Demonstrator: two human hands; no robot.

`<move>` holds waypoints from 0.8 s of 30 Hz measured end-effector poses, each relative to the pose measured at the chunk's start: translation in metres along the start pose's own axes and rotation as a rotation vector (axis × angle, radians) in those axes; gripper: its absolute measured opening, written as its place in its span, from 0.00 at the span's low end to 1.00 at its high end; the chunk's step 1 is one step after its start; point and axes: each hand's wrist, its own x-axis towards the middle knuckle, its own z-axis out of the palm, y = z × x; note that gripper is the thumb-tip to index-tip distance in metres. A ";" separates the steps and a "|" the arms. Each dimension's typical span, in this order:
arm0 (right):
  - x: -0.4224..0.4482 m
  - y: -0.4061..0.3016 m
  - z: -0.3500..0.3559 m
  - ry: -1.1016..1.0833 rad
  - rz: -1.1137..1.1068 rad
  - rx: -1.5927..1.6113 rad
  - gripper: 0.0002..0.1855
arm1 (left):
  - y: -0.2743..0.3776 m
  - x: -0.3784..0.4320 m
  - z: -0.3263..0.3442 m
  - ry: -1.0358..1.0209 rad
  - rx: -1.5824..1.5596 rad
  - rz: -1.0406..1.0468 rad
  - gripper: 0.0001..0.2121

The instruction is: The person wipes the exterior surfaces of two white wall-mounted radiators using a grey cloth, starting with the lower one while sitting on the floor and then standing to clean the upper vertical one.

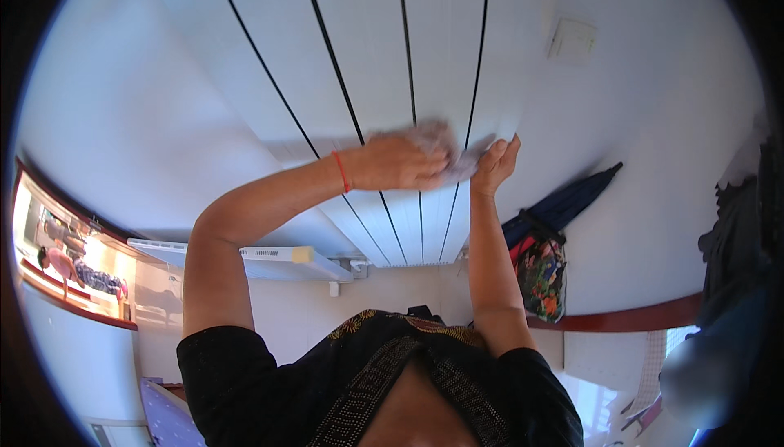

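A tall white radiator [373, 61] with several dark vertical gaps is in front of me. My left hand [398, 162], with a red cord at the wrist, presses a crumpled greyish-pink cloth [438, 138] against its face. The hand and cloth are blurred. At the radiator's right edge is my right hand [497, 164], its thumb on the front and its fingers curled at the side. One end of the cloth reaches towards this hand; I cannot tell whether the hand also holds it.
A wall switch [572, 38] is to the right. Below it hang a folded navy umbrella [551, 205] and a floral bag [542, 275]. Dark clothes [732, 245] hang farther right. A low white heater [269, 260] lies left, near pipe fittings [355, 265]. Another person [76, 272] appears through an opening.
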 end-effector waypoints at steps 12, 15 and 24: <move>-0.010 0.029 -0.003 -0.034 0.047 -0.172 0.34 | -0.017 -0.037 -0.079 0.619 0.588 -0.483 0.14; -0.007 0.018 -0.008 -0.024 -0.074 -0.208 0.37 | 0.014 -0.035 -0.053 0.340 0.392 -0.468 0.10; -0.003 0.037 -0.009 -0.037 -0.168 -0.159 0.31 | -0.024 -0.059 -0.136 0.945 0.702 -0.772 0.22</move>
